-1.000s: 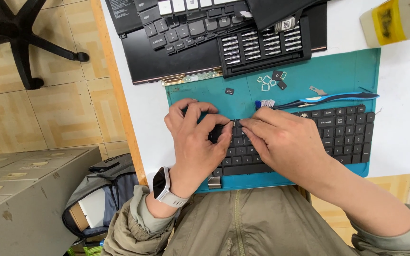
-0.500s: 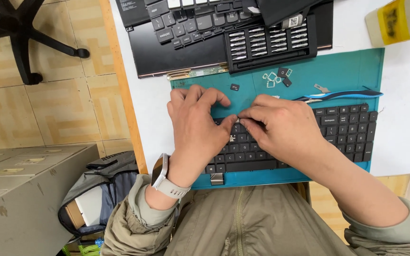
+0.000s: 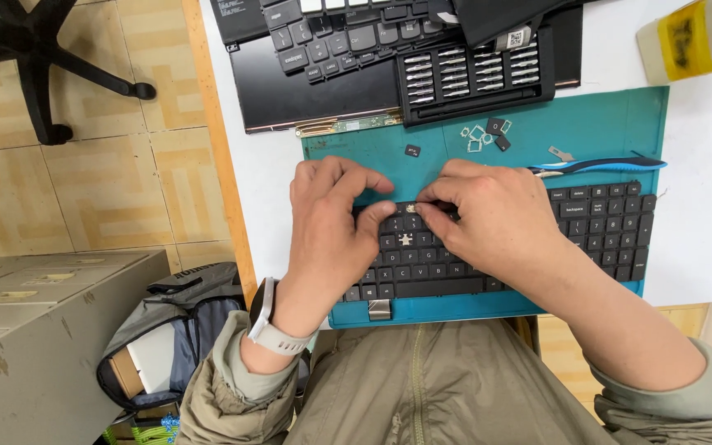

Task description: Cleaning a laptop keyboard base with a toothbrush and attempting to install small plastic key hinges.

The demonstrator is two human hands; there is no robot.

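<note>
My left hand (image 3: pixel 331 218) and right hand (image 3: pixel 488 218) pinch together one keycap (image 3: pixel 411 207) on the keyboard (image 3: pixel 595 227); I should press evenly.

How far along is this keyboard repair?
Done: at least one key is off, leaving a bare socket on the black keyboard; loose keycaps and clips lie on the teal mat. In hand: the left hand and right hand pinch at the top key row. Left: the gap is unfilled.
</note>
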